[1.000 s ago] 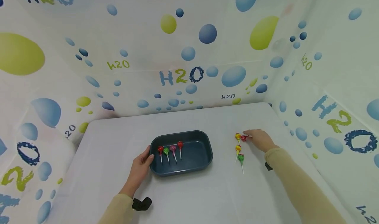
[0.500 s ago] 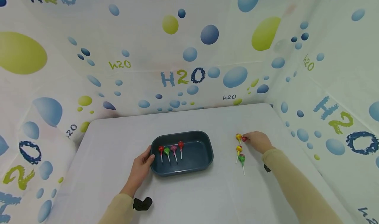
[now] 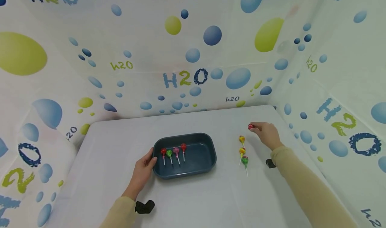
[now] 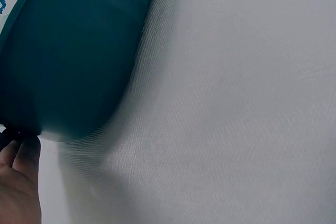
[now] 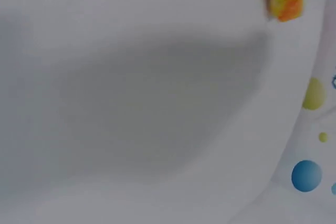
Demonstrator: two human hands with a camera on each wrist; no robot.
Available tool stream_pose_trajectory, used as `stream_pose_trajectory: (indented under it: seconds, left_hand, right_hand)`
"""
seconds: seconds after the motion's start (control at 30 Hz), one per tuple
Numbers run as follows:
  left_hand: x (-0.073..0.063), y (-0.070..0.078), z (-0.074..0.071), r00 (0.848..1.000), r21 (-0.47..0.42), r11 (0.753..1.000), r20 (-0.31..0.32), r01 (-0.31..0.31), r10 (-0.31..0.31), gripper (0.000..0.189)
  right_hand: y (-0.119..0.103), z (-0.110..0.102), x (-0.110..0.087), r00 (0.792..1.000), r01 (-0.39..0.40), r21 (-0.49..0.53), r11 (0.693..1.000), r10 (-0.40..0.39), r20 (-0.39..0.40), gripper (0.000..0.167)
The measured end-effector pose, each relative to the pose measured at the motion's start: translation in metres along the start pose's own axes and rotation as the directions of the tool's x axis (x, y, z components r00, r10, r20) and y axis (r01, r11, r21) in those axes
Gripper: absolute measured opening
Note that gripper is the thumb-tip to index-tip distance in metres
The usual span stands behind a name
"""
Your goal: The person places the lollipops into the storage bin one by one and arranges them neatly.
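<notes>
My left hand grips the left end of a dark blue-green tray, its thumb over the rim. In the left wrist view, the fingers meet the end of the tray. Inside the tray lie several lollipops in a row, red, green and pink, sticks toward me. My right hand pinches a red lollipop, raised above the table at the right; its stick is hidden by the fingers. The right wrist view shows only the shadow and a yellow-orange lollipop, not the hand.
Just in front of the right hand, a yellow lollipop, a second yellow lollipop and a green lollipop lie on the white table. Patterned sheets hang behind and beside the table.
My right hand has taken hold of the red lollipop beside the yellow one and lifted it up and away from the others. The left hand and tray have stayed in place.
</notes>
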State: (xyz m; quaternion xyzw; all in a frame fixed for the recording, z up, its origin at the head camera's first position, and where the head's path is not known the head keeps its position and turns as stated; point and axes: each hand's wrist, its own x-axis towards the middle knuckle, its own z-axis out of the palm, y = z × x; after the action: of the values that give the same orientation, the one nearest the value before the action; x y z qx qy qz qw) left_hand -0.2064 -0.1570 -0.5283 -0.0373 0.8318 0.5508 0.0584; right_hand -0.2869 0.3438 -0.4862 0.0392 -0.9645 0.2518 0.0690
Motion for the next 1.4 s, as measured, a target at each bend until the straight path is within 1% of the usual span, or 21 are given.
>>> stream_pose_trajectory:
  seconds: [0.1, 0.2, 0.3, 0.37, 0.47, 0.5, 0.57, 0.73, 0.8, 0.9, 1.03, 1.13, 1.2, 1.27, 1.33, 1.4]
  left_hand:
    - [0.0, -0.002, -0.001, 1.0, -0.007, 1.0, -0.003, 0.002, -0.002, 0.057]
    - [-0.002, -0.002, -0.002, 1.0, -0.013, 1.0, -0.003, 0.008, -0.008, 0.057]
    - [-0.002, -0.002, -0.002, 1.0, -0.018, 1.0, -0.004, 0.01, -0.01, 0.057]
    - [-0.002, -0.002, -0.003, 1.0, -0.017, 1.0, -0.006, 0.007, -0.007, 0.057]
    - [-0.002, -0.003, -0.003, 1.0, -0.017, 1.0, -0.004, 0.004, -0.004, 0.058]
    - [-0.002, -0.003, -0.004, 1.0, -0.017, 1.0, -0.004, 0.002, -0.002, 0.058]
    - [-0.002, -0.004, -0.004, 1.0, -0.019, 1.0, -0.002, 0.002, -0.002, 0.058]
    - [-0.001, -0.008, -0.002, 1.0, -0.031, 1.0, -0.009, 0.006, -0.006, 0.057]
    - [0.0, -0.009, -0.001, 1.0, -0.031, 1.0, -0.016, 0.003, -0.003, 0.057]
    - [0.0, -0.011, 0.001, 1.0, -0.034, 0.999, -0.023, 0.006, -0.007, 0.057]
    - [0.0, -0.014, 0.003, 1.0, -0.042, 0.999, -0.023, 0.008, -0.009, 0.057]
    - [0.0, -0.014, 0.005, 1.0, -0.048, 0.999, -0.025, -0.003, 0.001, 0.057]
    - [0.0, -0.014, 0.007, 1.0, -0.05, 0.999, -0.028, -0.008, 0.006, 0.057]
    - [0.0, -0.013, 0.009, 0.999, -0.049, 0.999, -0.029, -0.013, 0.012, 0.057]
    - [0.0, -0.013, 0.01, 0.999, -0.05, 0.999, -0.03, -0.014, 0.012, 0.057]
    - [0.0, -0.012, 0.011, 0.999, -0.051, 0.999, -0.032, -0.014, 0.013, 0.057]
  right_hand:
    - [-0.013, -0.008, 0.003, 0.997, -0.08, 0.138, 0.987, 0.079, 0.012, 0.038]
    - [-0.028, -0.014, 0.006, 0.986, -0.165, 0.257, 0.952, 0.159, 0.042, 0.043]
    - [-0.043, -0.015, 0.009, 0.974, -0.225, 0.35, 0.909, 0.213, 0.072, 0.048]
    - [-0.055, -0.014, 0.011, 0.97, -0.245, 0.402, 0.882, 0.226, 0.093, 0.051]
    - [-0.073, -0.008, 0.014, 0.966, -0.257, 0.466, 0.846, 0.22, 0.134, 0.051]
    - [-0.08, -0.004, 0.014, 0.965, -0.26, 0.475, 0.841, 0.214, 0.148, 0.051]
    - [-0.095, 0.002, 0.015, 0.963, -0.264, 0.477, 0.838, 0.203, 0.177, 0.049]
    - [-0.137, 0.026, 0.019, 0.957, -0.244, 0.43, 0.869, 0.145, 0.25, 0.04]
    - [-0.154, 0.039, 0.021, 0.951, -0.234, 0.412, 0.881, 0.119, 0.286, 0.038]
    - [-0.177, 0.059, 0.024, 0.937, -0.218, 0.357, 0.908, 0.093, 0.337, 0.034]
    - [-0.201, 0.085, 0.027, 0.915, -0.155, 0.221, 0.963, 0.056, 0.399, 0.028]
    - [-0.212, 0.105, 0.03, 0.898, -0.102, 0.094, 0.99, 0.05, 0.437, 0.029]
    - [-0.216, 0.115, 0.03, 0.886, -0.078, 0.016, 0.997, 0.062, 0.46, 0.03]
    - [-0.219, 0.125, 0.029, 0.876, -0.058, -0.056, 0.997, 0.078, 0.475, 0.03]
    - [-0.221, 0.131, 0.027, 0.871, -0.041, -0.105, 0.994, 0.087, 0.483, 0.028]
    - [-0.223, 0.136, 0.026, 0.866, -0.038, -0.13, 0.991, 0.098, 0.49, 0.028]
